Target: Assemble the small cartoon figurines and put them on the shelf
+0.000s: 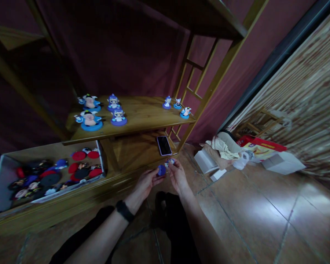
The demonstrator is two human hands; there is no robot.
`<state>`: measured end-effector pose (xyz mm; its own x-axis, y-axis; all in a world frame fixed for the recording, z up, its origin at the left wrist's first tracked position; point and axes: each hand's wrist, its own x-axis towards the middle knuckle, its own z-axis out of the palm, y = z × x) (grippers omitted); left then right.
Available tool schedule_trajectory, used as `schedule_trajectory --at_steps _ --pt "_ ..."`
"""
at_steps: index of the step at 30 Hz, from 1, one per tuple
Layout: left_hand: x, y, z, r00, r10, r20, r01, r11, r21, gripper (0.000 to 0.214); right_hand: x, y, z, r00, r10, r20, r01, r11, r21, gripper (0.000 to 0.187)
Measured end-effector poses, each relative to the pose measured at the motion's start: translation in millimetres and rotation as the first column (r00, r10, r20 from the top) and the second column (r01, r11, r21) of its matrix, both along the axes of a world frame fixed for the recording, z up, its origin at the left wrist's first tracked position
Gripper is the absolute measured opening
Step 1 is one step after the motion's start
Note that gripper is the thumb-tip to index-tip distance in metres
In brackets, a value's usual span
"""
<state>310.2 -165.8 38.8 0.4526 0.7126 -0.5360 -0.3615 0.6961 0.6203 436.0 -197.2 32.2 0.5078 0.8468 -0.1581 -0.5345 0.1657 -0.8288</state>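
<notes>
Box of figures (pixel 52 151) is sitting well left of the phone (pixel 164 145). Four figures (pixel 91 119) are standing on the shelf (pixel 145 113), above and left of the phone. My left hand (pixel 147 181) is gripping a purple disc (pixel 161 170), on the near side of the phone. My right hand (pixel 178 175) is pinching a small figure (pixel 169 161) there too, close beside the disc; contact I cannot tell. Three figures (pixel 167 102) are standing above the phone, slightly right. White cartons (pixel 205 162) are lying on the floor, right of the phone.
</notes>
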Motion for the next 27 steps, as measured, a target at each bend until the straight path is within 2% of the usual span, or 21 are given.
schedule_trajectory --at_steps 6,10,15,18,21,27 --pt "-1 2 -1.3 1.000 0.000 0.024 0.001 1.000 -0.016 0.008 4 -4 4.9 0.995 0.082 0.058 -0.081 0.997 -0.021 0.033" --pt "-3 3 1.3 0.999 -0.018 0.045 0.019 1.000 -0.021 0.008 0 -3 4.1 0.974 0.082 0.211 -0.075 0.996 -0.041 0.035" --pt "-4 4 4.0 0.997 -0.030 0.065 0.031 0.999 -0.012 0.010 -4 1 -0.1 0.882 0.093 0.462 -0.061 0.995 -0.084 0.034" --pt "-7 5 3.6 0.998 0.001 0.066 -0.001 1.000 -0.003 0.006 -4 2 -2.2 0.827 0.131 0.546 -0.086 0.990 -0.108 0.034" --pt "-9 6 2.5 0.997 0.036 0.065 -0.036 0.999 0.000 0.002 -5 1 -3.2 0.809 0.143 0.569 -0.098 0.989 -0.110 0.033" --pt "-10 8 0.0 0.997 0.044 0.057 -0.045 0.999 0.025 0.004 -8 1 -7.3 0.838 0.147 0.526 -0.133 0.989 -0.064 0.033"
